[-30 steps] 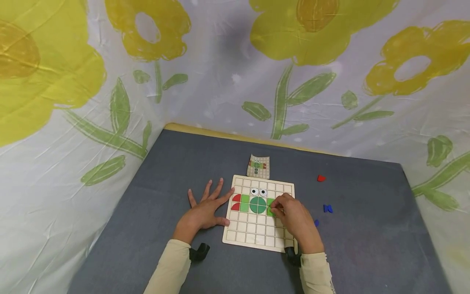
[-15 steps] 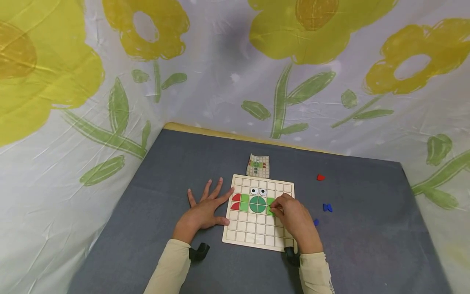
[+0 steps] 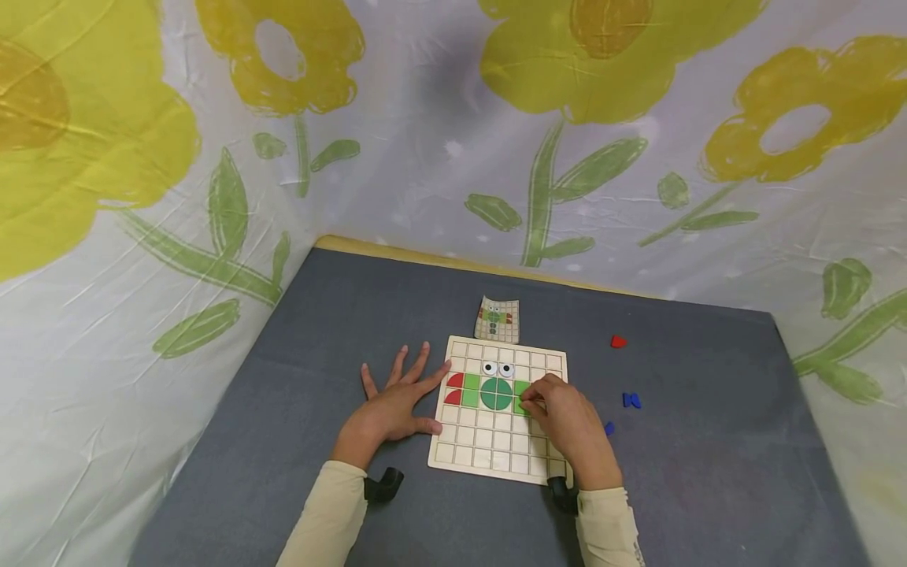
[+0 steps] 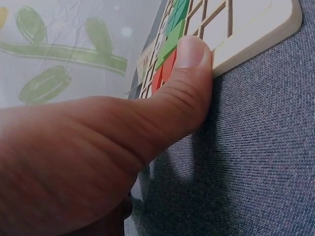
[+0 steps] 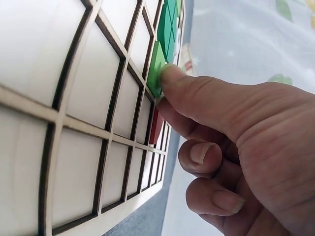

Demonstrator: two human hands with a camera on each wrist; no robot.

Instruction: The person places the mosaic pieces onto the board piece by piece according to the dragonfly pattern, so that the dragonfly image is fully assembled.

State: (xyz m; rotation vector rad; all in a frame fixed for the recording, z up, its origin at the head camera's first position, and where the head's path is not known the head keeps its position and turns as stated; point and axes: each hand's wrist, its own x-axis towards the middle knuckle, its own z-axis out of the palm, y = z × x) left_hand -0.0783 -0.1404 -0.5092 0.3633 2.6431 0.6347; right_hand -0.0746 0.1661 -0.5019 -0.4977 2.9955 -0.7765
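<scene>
A wooden grid board (image 3: pixel 484 458) lies on the table, bearing several coloured tiles. My left hand (image 3: pixel 390 413) is spread flat at its left side. Its thumb (image 4: pixel 192 56) rests on the board's edge in the left wrist view. My right hand (image 3: pixel 572 421) is over the board's right half, thumb and index finger pinching the side of a light green square tile (image 5: pixel 155 69) in its cell. Beside that tile a red piece (image 5: pixel 156 129) shows under the index finger. Left of it sits a dark green circle (image 3: pixel 497 394) of quarter tiles, below two eye tiles (image 3: pixel 490 368).
Behind the board lies a small pattern card (image 3: pixel 497 321), slightly curled. To the right on the grey table (image 3: pixel 708 472) are a loose red piece (image 3: pixel 619 342) and several blue pieces (image 3: pixel 631 400). A flower-printed cloth (image 3: pixel 425 181) hangs behind the table's back edge.
</scene>
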